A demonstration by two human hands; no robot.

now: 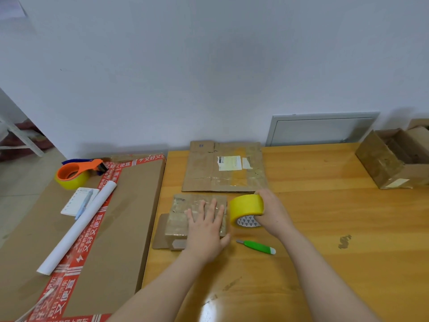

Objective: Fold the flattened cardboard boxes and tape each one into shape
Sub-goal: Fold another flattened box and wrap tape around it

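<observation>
Risks: on the table [325, 228], the flat box [222, 168] at the far edge is not yet folded. The small box [181, 217], nearer & seemingly folded up, is pinned from above only, so flaps could be sprung if pressure is eased. The tape roll [247, 209], just right of it, could be run on askew. The knife [256, 247], near the wrist, could be knocked.

Pose: left grip [205, 226] laid flat, fingers straight & spread, pressed on the small box. Right grip [271, 212] curled round the roll.

Plain white wall [185, 66]; grey-framed panel [322, 130] set low in it; orange-brown wooden tabletop [325, 228]; pale floor [21, 182] at left.
</observation>
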